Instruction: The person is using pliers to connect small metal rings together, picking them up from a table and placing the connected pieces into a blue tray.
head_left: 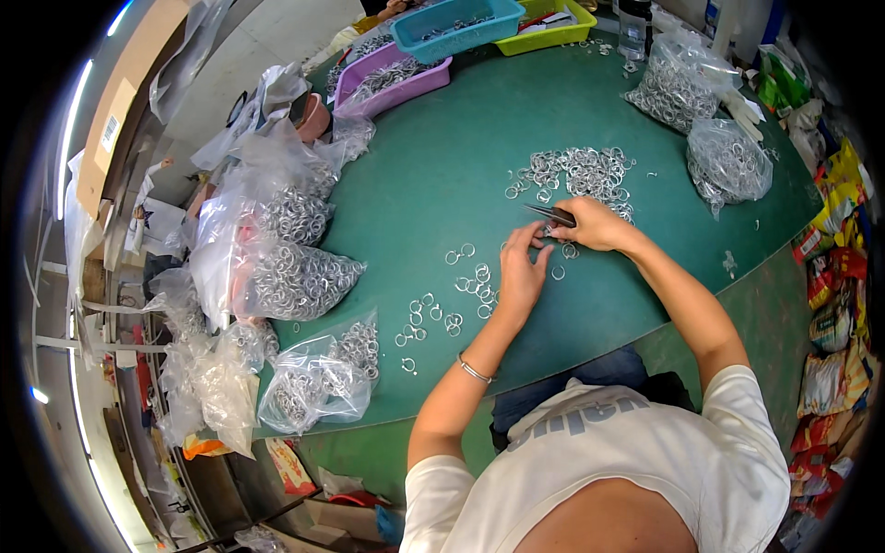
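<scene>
My right hand (597,224) is closed around a dark tool (559,217) with a pointed tip that reaches to the left; its exact kind is hard to make out. Beside it, my left hand (522,269) has its fingertips pinched together, almost meeting the right fingers. A small silvery metal piece (548,230) shows between the two hands, partly hidden by fingers. Just beyond them lies a heap of metal rings (585,175). Left of my left hand, several loose rings (482,280) are spread on the green table (433,175).
Clear bags full of rings (309,279) line the table's left side, with an opened bag (318,382) nearer me. More ring bags (728,164) stand at the far right. Purple (396,92), blue (461,32) and yellow-green (553,32) trays sit at the far edge.
</scene>
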Demonstrator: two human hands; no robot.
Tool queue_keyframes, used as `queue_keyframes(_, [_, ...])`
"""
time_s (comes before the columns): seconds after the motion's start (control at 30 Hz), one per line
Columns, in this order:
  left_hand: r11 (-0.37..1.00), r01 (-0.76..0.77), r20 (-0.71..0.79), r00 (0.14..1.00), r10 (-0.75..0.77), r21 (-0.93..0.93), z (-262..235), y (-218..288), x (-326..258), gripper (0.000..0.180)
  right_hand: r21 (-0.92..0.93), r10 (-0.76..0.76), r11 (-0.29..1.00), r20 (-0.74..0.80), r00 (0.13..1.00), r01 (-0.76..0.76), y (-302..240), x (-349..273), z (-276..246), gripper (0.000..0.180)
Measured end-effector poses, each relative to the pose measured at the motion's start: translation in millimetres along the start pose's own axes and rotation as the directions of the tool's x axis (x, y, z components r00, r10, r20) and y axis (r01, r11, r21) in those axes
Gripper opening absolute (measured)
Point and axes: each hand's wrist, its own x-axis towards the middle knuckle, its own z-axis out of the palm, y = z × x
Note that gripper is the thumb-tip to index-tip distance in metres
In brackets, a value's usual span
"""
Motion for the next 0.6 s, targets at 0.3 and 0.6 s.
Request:
queue_keyframes(0.3, [0.996,0.07,-0.031,0.997,-0.071,-0.049,-10,5,4,0.023,0.387,-0.049,0.92,-0.027,0.998,0.055,-5,-6,-4,0.01])
queue_keyframes(0.6, [0.91,-0.206,0.144,0.976,0.164,0.36,-4,-5,-3,0.017,0.166,0.075,0.984,-0.103,0.992,-0.057,4,-14,-6,0.013])
